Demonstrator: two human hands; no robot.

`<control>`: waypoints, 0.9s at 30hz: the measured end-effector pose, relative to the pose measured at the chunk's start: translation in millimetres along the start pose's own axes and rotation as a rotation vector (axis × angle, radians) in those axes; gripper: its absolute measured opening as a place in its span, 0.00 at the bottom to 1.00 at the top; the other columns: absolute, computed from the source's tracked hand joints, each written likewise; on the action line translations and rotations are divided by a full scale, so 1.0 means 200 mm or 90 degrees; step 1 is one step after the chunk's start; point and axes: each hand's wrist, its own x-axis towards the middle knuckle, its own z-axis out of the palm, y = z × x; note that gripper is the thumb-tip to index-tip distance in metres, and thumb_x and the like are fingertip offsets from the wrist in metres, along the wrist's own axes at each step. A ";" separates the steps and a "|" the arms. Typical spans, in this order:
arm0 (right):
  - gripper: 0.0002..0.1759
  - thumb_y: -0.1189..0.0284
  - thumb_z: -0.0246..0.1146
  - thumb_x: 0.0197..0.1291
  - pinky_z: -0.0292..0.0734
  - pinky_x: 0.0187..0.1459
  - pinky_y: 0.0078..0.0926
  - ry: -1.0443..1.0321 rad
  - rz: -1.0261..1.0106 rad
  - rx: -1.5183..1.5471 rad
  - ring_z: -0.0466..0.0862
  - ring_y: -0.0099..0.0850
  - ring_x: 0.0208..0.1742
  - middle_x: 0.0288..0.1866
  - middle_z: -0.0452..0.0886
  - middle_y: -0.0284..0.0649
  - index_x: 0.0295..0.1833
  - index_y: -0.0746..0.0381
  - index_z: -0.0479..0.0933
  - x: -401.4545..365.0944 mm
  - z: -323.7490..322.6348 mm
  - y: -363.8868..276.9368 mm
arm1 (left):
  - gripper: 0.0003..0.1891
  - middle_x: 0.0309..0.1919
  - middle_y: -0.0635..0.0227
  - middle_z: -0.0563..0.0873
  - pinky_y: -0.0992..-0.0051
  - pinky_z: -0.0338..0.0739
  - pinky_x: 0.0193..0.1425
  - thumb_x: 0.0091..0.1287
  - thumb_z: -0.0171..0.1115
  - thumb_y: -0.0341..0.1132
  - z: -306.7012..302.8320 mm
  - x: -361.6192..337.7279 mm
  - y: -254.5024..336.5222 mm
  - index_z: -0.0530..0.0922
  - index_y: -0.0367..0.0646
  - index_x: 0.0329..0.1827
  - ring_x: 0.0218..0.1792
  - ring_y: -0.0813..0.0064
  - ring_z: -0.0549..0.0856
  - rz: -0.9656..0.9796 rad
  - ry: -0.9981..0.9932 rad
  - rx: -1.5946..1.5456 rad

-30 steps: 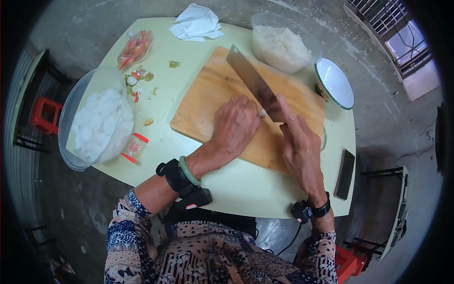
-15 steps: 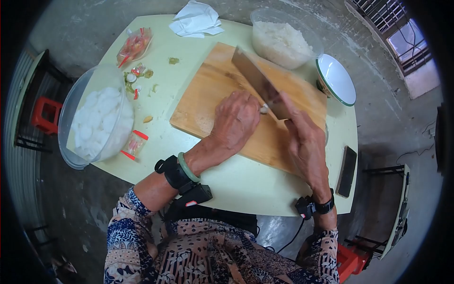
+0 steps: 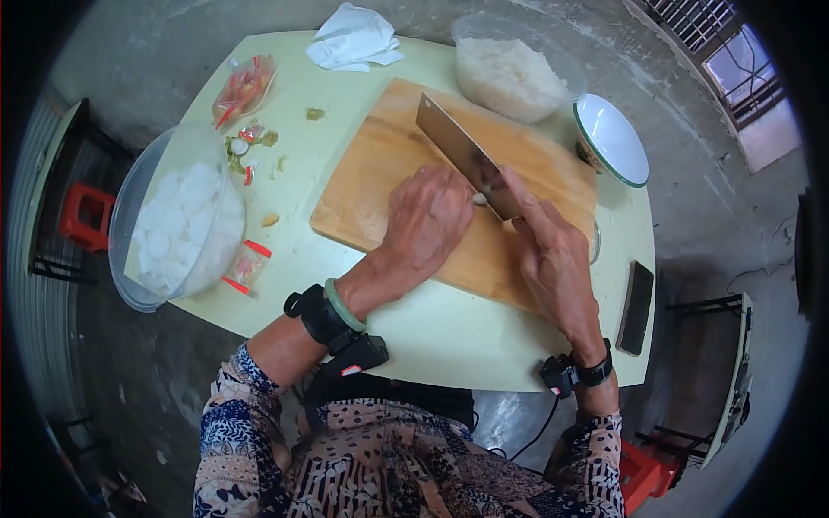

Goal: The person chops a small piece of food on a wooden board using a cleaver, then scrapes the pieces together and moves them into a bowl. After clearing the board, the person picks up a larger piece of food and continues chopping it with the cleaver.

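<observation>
My right hand (image 3: 557, 263) grips a broad cleaver (image 3: 458, 145) by its handle, the fingers wrapped round it. The blade slants across the wooden cutting board (image 3: 363, 186), its far corner pointing up and left. My left hand (image 3: 427, 211) rests on the board with curled fingers, just left of the blade. At its fingertips is a small white piece (image 3: 479, 198), against or very near the cleaver's edge; it is too small to name surely. The left fingers are partly hidden by the back of the hand.
Around the board stand a tub of white slices (image 3: 233, 211), a tub of white shreds (image 3: 514, 78) and a white bowl (image 3: 615, 138). A phone (image 3: 636, 306), crumpled tissue (image 3: 354, 39), red-edged packets (image 3: 246, 86) and scraps lie on the table.
The cleaver and my right hand have shifted slightly left, bringing the blade closer to my left fingers. My left hand stays nearly in place on the board.
</observation>
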 end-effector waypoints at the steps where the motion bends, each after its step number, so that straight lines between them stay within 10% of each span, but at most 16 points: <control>1: 0.47 0.91 0.60 0.60 0.84 0.44 0.44 0.001 0.000 -0.001 0.89 0.47 0.42 0.45 0.86 0.49 0.84 0.46 0.68 0.00 0.01 0.00 | 0.07 0.36 0.59 0.84 0.55 0.81 0.44 0.61 0.73 0.28 0.00 -0.01 0.00 0.81 0.40 0.37 0.41 0.54 0.85 -0.012 -0.010 0.004; 3: 0.47 0.90 0.60 0.59 0.82 0.40 0.46 0.146 -0.065 0.112 0.87 0.49 0.37 0.39 0.82 0.49 0.83 0.45 0.69 0.00 0.02 0.00 | 0.07 0.36 0.59 0.84 0.55 0.81 0.44 0.61 0.73 0.28 0.00 -0.01 0.01 0.81 0.41 0.36 0.41 0.54 0.86 -0.026 -0.019 0.010; 27: 0.48 0.88 0.61 0.59 0.79 0.38 0.49 0.103 -0.033 0.064 0.83 0.50 0.33 0.37 0.79 0.48 0.84 0.45 0.67 -0.02 0.00 -0.03 | 0.06 0.32 0.61 0.85 0.56 0.82 0.42 0.60 0.73 0.30 0.01 0.01 0.06 0.82 0.41 0.32 0.38 0.57 0.86 -0.088 -0.053 0.049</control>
